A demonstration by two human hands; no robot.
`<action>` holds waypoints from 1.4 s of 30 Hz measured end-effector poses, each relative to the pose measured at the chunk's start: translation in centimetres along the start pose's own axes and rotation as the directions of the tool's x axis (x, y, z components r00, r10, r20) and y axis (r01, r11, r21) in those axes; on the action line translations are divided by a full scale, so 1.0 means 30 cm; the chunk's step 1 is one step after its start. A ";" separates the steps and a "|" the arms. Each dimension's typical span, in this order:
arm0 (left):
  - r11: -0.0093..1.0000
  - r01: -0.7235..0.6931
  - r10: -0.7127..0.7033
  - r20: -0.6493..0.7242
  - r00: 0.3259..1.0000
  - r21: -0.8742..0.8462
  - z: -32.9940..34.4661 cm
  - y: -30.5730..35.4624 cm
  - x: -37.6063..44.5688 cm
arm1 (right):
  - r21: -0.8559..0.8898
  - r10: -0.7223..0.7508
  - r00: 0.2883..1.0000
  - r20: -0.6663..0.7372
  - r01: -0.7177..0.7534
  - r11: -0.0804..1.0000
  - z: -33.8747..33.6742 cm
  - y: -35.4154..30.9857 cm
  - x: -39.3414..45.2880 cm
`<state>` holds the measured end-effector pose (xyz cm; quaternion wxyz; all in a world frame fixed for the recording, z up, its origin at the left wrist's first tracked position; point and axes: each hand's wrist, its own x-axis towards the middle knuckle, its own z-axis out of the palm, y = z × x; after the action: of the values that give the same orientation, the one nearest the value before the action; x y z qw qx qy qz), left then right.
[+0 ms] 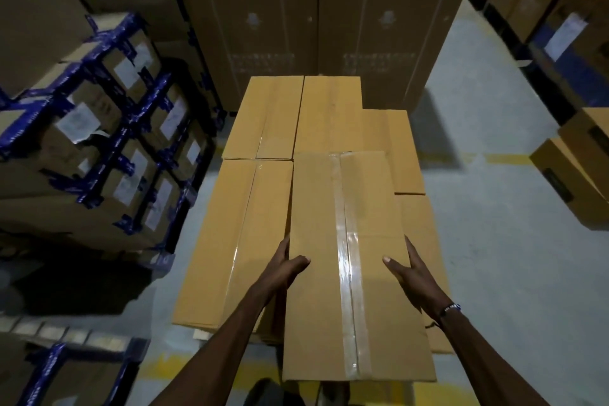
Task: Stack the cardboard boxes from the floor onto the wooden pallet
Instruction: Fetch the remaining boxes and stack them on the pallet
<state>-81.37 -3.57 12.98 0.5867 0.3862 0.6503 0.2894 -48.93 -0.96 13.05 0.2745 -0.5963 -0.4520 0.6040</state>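
I hold a long taped cardboard box [352, 260] between both hands, above a layer of similar boxes. My left hand [288, 265] grips its left side with the thumb on top. My right hand [407, 269] grips its right side, thumb also on top. Below lie stacked boxes: a near-left one [230, 241], a far-left one [263, 117], a far-middle one [329, 112] and right ones [402, 148]. The wooden pallet is hidden beneath them, apart from a pale sliver at the near-left corner [202, 334].
Blue-taped cartons [108, 128] are piled at the left. Tall brown cartons [313, 16] stand behind the stack. More boxes [580, 168] sit at the right. Grey floor with yellow lines [494, 241] lies to the right and near me.
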 end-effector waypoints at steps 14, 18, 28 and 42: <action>0.885 0.105 -0.072 -0.089 0.993 0.453 -0.096 -0.120 0.290 | -0.055 0.034 0.999 0.018 -0.033 0.998 0.085 0.097 0.233; 0.864 0.079 -0.049 -0.073 0.996 0.497 -0.119 -0.162 0.339 | -0.063 0.051 0.999 0.013 -0.050 0.997 0.106 0.120 0.273; 0.828 0.025 0.004 -0.051 0.999 0.561 -0.144 -0.249 0.382 | -0.075 0.136 0.991 0.007 -0.135 0.988 0.137 0.157 0.356; 0.711 0.005 0.110 -0.119 0.987 0.703 -0.103 -0.285 0.373 | -0.182 0.140 0.986 -0.086 -0.154 0.971 0.168 0.195 0.394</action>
<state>-85.95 1.53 0.30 0.3365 0.5749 0.7429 0.0663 -54.22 5.65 1.75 0.1878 -0.6727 -0.4514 0.5553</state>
